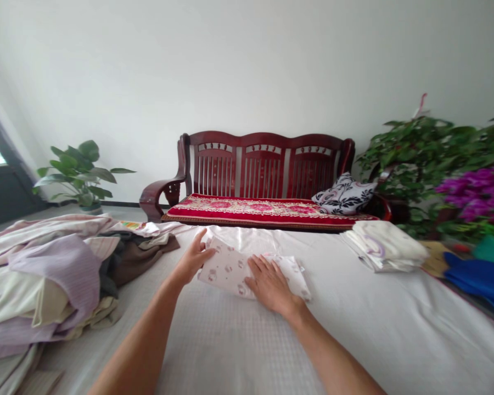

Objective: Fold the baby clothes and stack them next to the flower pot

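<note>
A white garment with a small reddish print [226, 269] lies folded on the pale sheet in front of me; its exact kind does not show. My left hand [194, 258] holds its left edge, thumb over the cloth and some fingers out of sight. Flat on the middle of the fabric rests my right hand [269, 282], palm down with fingers stretched out. The garment's right part [296, 274] shows beyond that hand, lying on the sheet.
A loose heap of clothes [61, 274] covers the left side. Folded white clothes [389, 247] are stacked at the right, near blue cloth [477, 277]. Behind the sheet-covered surface [354, 329] stand a wooden bench [263, 167] with a patterned cushion [346, 195] and potted plants [82, 175].
</note>
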A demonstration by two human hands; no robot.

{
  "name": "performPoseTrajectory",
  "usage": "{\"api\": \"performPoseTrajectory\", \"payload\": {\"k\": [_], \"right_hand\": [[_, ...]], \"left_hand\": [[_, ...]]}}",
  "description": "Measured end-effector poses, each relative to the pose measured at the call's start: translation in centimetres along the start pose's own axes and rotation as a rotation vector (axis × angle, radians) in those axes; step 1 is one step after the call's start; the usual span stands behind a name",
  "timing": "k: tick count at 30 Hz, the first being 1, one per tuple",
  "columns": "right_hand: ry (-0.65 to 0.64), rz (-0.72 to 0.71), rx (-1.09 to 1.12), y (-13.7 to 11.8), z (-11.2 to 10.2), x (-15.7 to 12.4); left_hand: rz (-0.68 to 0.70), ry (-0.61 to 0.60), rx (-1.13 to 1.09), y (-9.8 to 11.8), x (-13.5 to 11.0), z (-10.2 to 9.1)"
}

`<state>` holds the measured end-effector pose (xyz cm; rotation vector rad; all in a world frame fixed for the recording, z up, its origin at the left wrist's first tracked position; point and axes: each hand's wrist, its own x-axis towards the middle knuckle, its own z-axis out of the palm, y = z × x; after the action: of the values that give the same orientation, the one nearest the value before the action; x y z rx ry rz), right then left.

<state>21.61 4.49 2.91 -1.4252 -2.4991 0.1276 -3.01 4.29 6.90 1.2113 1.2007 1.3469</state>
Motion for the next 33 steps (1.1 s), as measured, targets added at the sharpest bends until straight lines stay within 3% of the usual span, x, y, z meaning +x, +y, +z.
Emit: {"api": "performPoseTrajectory", "payload": {"k": [4, 10, 13, 16, 18, 21, 23, 26, 30, 33], "right_hand": [[0.016, -0.024, -0.024, 0.1, 0.4, 0.0], [0.060, -0.086, 0.065, 0.6, 0.7, 0.1], [0.166, -0.018, 0.458, 1.5, 0.4, 0.5], [0.303, 0.251, 1.046, 3.0, -0.4, 1.0], [0.296, 0.396, 1.380, 3.9, -1.1, 0.9], [0.098, 0.394, 1.613, 4.6, -2.2, 0.4], [-0.020, 0.305, 1.597, 4.6, -2.6, 0.1], [0.004, 0.302, 1.488, 4.7, -2.7, -0.1], [0.108, 0.412, 1.392, 5.5, -2.7, 0.0], [0.111, 0.380, 1.423, 6.3, -3.2, -0.2]], "left_hand": [[0.049, 0.028, -0.087, 1.6, -0.1, 3.2], [0.022, 0.019, -0.056, 2.5, 0.7, 10.4], [-0.053, 0.025, -0.009, 1.8, 1.5, 13.6], [-0.121, 0.046, -0.001, 0.6, 1.9, 15.5], [-0.141, 0.053, -0.013, -0.3, 1.9, 16.0], [-0.187, 0.022, -0.036, -1.0, 1.5, 16.2], [-0.209, -0.030, -0.089, -1.2, 1.3, 16.1], [-0.116, -0.050, -0.103, -1.5, 1.0, 15.3], [0.169, 0.145, 0.245, -2.8, 0.7, 13.3], [0.311, 0.101, 0.568, -4.3, 0.3, 12.4]]}}
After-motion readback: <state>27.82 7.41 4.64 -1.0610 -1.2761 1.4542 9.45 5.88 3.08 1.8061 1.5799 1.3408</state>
